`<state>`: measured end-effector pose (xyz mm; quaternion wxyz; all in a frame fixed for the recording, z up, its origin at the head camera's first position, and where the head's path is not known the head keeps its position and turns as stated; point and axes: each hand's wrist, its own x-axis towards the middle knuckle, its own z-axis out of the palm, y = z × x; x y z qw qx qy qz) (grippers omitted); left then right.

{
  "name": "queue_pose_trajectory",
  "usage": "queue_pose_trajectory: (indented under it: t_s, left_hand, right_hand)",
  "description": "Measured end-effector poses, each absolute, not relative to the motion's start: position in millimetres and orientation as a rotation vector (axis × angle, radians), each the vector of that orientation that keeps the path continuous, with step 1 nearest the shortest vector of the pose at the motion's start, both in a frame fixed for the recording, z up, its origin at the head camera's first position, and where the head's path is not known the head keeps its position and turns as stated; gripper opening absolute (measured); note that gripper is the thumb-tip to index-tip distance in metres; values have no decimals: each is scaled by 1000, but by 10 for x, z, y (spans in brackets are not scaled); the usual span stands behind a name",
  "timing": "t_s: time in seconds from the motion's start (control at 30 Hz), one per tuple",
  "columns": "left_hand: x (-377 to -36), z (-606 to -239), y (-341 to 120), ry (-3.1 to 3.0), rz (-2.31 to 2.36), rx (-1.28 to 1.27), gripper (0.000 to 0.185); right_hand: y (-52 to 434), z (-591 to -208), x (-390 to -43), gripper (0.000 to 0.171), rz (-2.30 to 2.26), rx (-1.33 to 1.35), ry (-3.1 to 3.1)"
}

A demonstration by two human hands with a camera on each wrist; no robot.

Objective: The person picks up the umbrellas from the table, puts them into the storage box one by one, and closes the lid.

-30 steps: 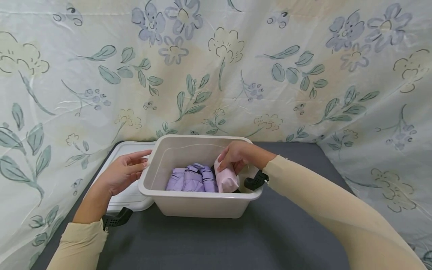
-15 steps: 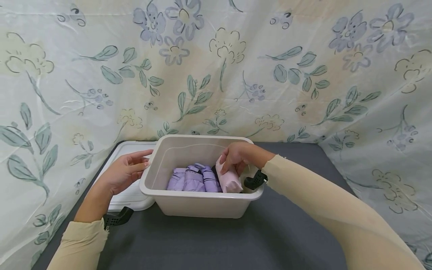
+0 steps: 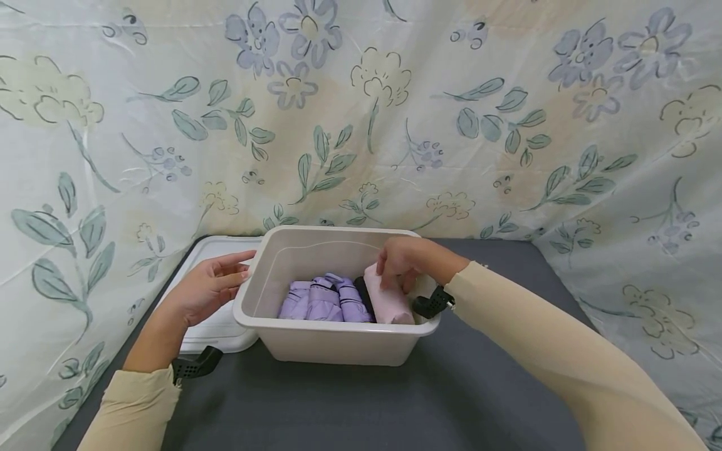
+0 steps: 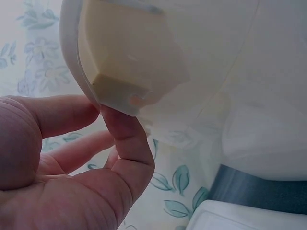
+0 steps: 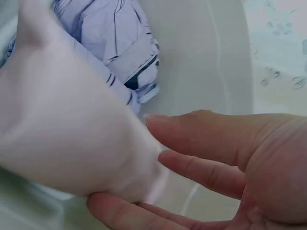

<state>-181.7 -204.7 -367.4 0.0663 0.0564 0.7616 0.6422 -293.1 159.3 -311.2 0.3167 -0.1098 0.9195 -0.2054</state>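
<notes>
while the left hand (image 3: 210, 285) rested open-fingered against the bin (image 3: 333, 341) rim, the right hand's (image 3: 402, 262) grip pressed loosely on the pink roll (image 3: 389, 302), lying lengthwise beside the purple bundle (image 3: 324, 299).

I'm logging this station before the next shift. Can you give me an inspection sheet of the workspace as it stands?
Surface: dark grey tabletop.
Job's things: pink folded umbrella in the beige plastic bin, beside purple folded umbrellas.
Clutter: white lid lying left of the bin.
Grippers: left hand touches the bin's left rim; right hand rests on the pink umbrella.
Cables: nothing seen.
Surroundings: floral cloth backdrop.
</notes>
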Motion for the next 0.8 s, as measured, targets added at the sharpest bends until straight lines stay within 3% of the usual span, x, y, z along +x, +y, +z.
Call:
queue_pose_trajectory:
  t_s: [0.4, 0.6, 0.8]
  left_hand:
    - [-1789, -3731, -2055, 2445, 1871, 220, 63]
    - [-1782, -3818, -2139, 2688, 1669, 146, 59]
    - [-1870, -3981, -2276, 3054, 1214, 130, 51]
  right_hand:
    - [2020, -2956, -2643, 31, -836, -631, 2571]
    - [2308, -3151, -2471, 15, -1133, -854, 2734]
    - [2494, -3441, -2213, 8, -1373, -884, 2982]
